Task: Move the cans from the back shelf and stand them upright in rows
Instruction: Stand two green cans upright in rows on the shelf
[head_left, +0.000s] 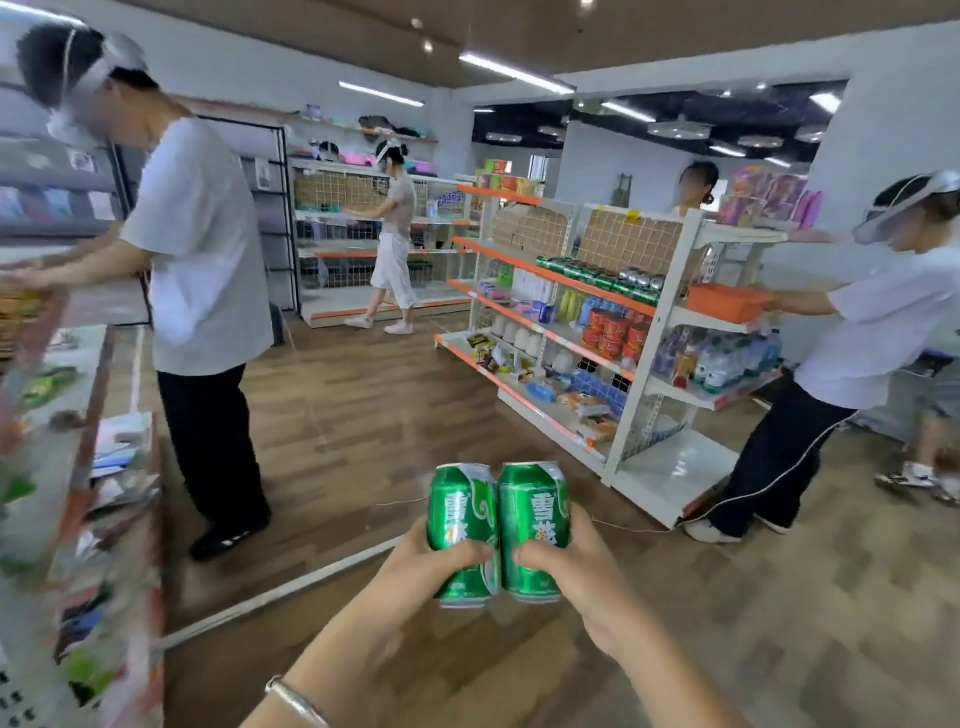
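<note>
1. Left grip (415, 569): fingers curled round the left green can (460, 514), held upright
2. Right grip (579, 571): fingers curled round the right green can (535, 512), held upright
3. The two cans touch side by side above the wooden floor (363, 415)
4. A row of green cans (597, 275) stands on the orange-edged shelf (519, 263), well apart from the grips

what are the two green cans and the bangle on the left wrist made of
Left can and right can: thin metal, likely aluminium, with glossy printed green coating; they show sharp highlights and silvery top rims. Bangle: seemingly polished silver-coloured metal, judging by its bright sheen, though blur leaves it open.
</note>
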